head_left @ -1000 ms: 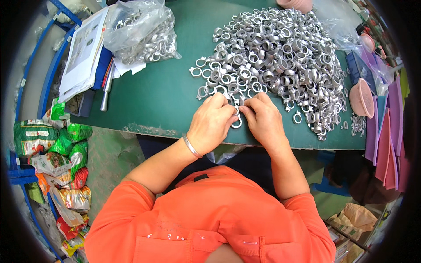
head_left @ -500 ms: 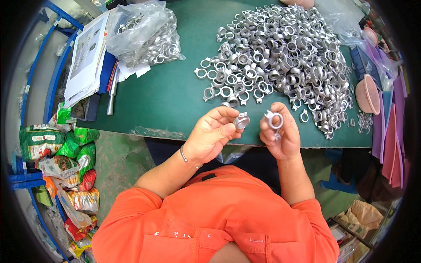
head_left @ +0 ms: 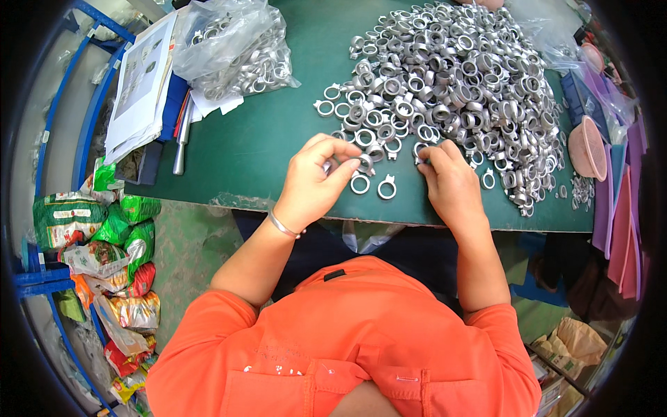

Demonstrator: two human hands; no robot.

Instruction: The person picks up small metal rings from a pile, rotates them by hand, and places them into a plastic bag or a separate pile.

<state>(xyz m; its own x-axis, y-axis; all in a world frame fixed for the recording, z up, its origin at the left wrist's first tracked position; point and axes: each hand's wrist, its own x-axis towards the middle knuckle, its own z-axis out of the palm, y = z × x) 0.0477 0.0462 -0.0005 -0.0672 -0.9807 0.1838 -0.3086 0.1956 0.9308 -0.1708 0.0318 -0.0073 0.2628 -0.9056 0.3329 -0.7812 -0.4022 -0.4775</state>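
A big heap of silver metal rings (head_left: 458, 76) covers the far right of a green table (head_left: 257, 146). My left hand (head_left: 316, 184) hovers at the heap's near edge, its fingers pinched on a small metal ring piece (head_left: 365, 164). My right hand (head_left: 451, 184) rests on the table with its fingertips on a ring (head_left: 420, 151) at the pile's edge. Two loose rings (head_left: 372, 186) lie on the table between my hands.
A clear plastic bag of rings (head_left: 233, 45) and a stack of papers (head_left: 142, 87) sit at the far left. Pink bowls (head_left: 587, 149) and purple sheets (head_left: 622, 201) stand on the right. Colourful packets (head_left: 104, 264) fill a blue rack at the left.
Both hands have dropped from in front of me back to the table. The ring held up in my right hand is gone from it, and that hand now reaches into the pile.
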